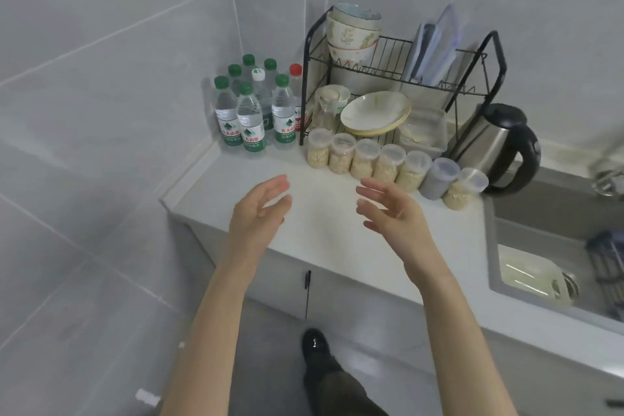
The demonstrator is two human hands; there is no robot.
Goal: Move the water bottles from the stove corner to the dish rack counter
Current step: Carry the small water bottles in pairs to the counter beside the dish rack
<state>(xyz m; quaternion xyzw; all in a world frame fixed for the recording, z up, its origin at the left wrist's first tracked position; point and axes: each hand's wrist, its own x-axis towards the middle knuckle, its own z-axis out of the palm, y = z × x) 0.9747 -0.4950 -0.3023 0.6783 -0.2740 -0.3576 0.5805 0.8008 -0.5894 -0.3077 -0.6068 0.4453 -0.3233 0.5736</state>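
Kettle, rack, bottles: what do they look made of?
Kettle: probably stainless steel with a brushed finish, given the grey streaky sheen on the body. Handle and lid are matte black, likely plastic.
Rack: thin black rods and wire grid, likely coated metal.
Bottles: clear thin plastic. They are see-through, with printed labels and green, white and red caps.

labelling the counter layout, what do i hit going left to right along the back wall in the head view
water bottles → dish rack → kettle
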